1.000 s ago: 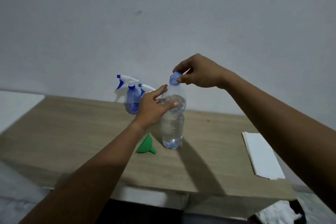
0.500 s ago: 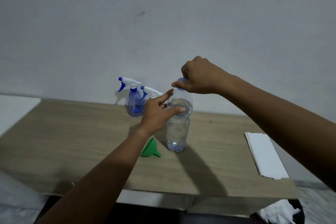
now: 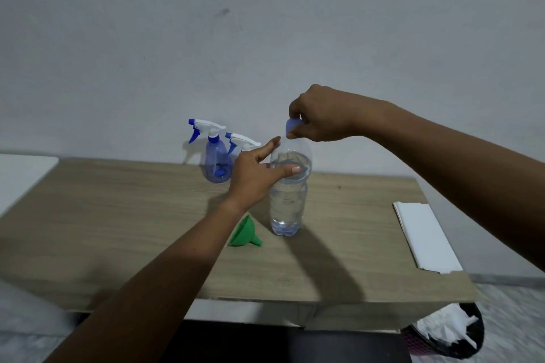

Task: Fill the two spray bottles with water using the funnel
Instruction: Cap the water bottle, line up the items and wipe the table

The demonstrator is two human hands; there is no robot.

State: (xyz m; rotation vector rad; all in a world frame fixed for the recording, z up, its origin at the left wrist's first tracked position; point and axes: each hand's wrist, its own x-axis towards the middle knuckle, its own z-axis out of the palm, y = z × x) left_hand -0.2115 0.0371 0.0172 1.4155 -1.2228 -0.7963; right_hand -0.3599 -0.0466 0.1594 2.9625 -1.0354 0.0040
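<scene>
A clear plastic water bottle stands upright in the middle of the wooden table, mostly full. My left hand wraps around its upper body. My right hand pinches the blue cap at the bottle's neck; the cap looks tilted. A green funnel lies on its side just left of the bottle's base. Two blue spray bottles with white triggers stand at the back: one in full view, the other partly hidden behind my left hand.
A folded white sheet lies at the table's right edge. A bin lined with white plastic sits on the floor below the right front corner. A white surface adjoins the table on the left. A grey wall rises right behind.
My right hand has kept turning the blue cap, and the cap now sits tilted above the neck. The left hand has stayed on the bottle.
</scene>
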